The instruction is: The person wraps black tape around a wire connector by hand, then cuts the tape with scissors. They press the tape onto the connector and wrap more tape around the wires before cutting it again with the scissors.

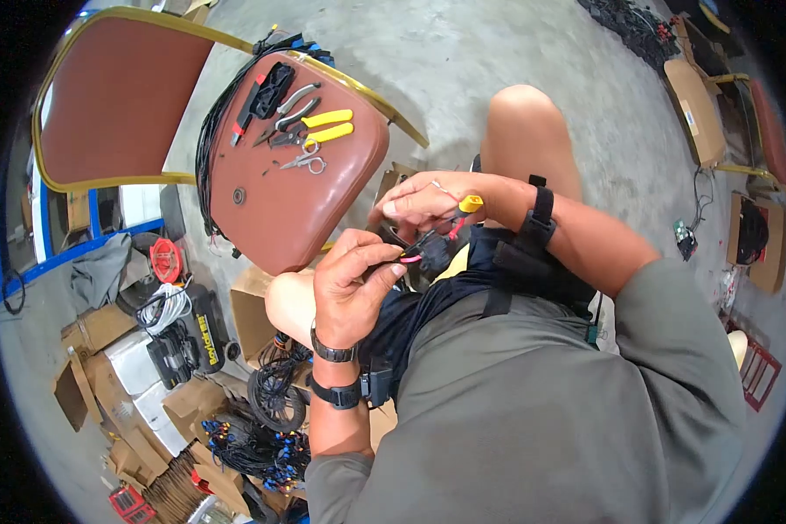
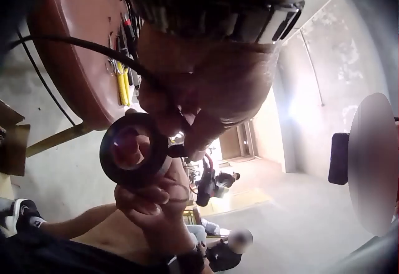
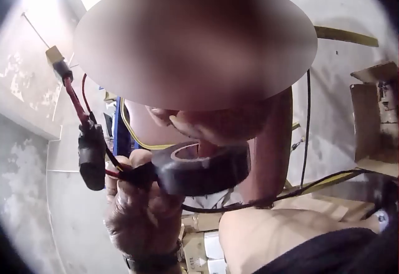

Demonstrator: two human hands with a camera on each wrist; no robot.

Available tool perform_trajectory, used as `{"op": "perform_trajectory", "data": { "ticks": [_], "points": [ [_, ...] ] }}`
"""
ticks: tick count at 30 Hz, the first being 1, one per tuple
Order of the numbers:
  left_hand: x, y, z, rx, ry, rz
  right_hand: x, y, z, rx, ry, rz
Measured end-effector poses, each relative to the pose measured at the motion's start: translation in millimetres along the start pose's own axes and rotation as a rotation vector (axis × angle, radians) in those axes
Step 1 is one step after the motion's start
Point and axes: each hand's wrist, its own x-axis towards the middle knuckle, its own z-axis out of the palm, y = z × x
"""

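Observation:
In the head view my left hand (image 1: 354, 284) pinches red and black wires between thumb and fingers, in front of my lap. Black tape runs from that pinched spot to a roll of black tape (image 3: 206, 171), as the right wrist view shows. My right hand (image 1: 428, 203) grips this roll; the left wrist view shows its fingers at the hole and rim of the ring. A yellow connector (image 1: 470, 204) on a short red lead hangs beside the right wrist, with a black cylindrical part (image 3: 91, 155) below it. A black cable (image 2: 81, 42) trails from the left hand.
A brown padded chair (image 1: 323, 205) stands ahead, bearing yellow-handled cutters (image 1: 330, 127), scissors (image 1: 306, 162), pliers (image 1: 297, 113), a red-and-black knife (image 1: 249, 109) and a small dark ring (image 1: 239, 196). Cardboard boxes (image 1: 105, 336) and bundled cables (image 1: 258, 450) lie at left.

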Motion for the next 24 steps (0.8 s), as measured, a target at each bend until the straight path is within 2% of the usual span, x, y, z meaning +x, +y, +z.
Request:
{"op": "perform_trajectory", "data": {
  "ticks": [1,4,9,13,17,20,24],
  "points": [
    [0,-1,1,0.021,-0.033,0.036,5,3,1,-0.093,0.04,0.002],
    [0,4,8,-0.049,-0.047,-0.012,4,1,-9,-0.141,-0.048,0.01],
    [-9,-17,12,-0.153,0.008,-0.074,-4,-10,-9,0.026,0.05,-0.075],
    [-10,-16,15,-0.251,0.053,-0.101,-7,-17,-12,0.119,-0.022,-0.196],
    [-10,-19,13,-0.2,0.03,-0.109,-11,-22,-17,-0.004,-0.085,-0.281],
    [-9,-22,13,-0.281,0.031,-0.198,-17,-34,-18,-0.089,-0.15,-0.31],
    [-1,-17,16,-0.254,0.098,-0.211,-33,-57,-11,-0.184,-0.175,-0.319]
  ]
}}
